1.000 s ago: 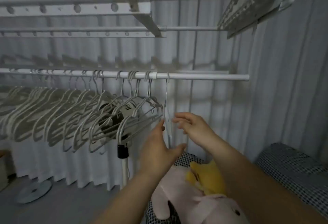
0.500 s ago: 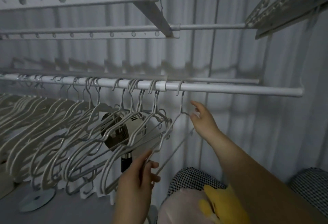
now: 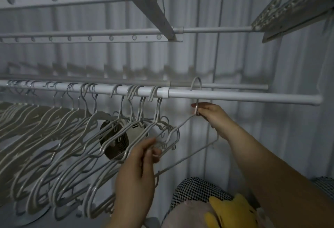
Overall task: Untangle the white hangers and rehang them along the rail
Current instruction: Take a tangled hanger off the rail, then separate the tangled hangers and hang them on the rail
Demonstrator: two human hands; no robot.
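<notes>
Right hand pinches 1 hanger at its neck, left hand grips its arm.

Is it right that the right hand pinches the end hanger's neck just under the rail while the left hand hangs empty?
Not quite. The head view shows the left hand gripping the lower end of the end hanger, not hanging empty. The right hand does pinch its neck just under the rail.

The rail is a smooth white tube with a faint sheen, painted metal by its look. The hangers are thin wire in a matt white coating. The curtain behind is pleated matt cloth. Below lie a woven houndstooth fabric and a yellow plush — soft, fuzzy.
</notes>
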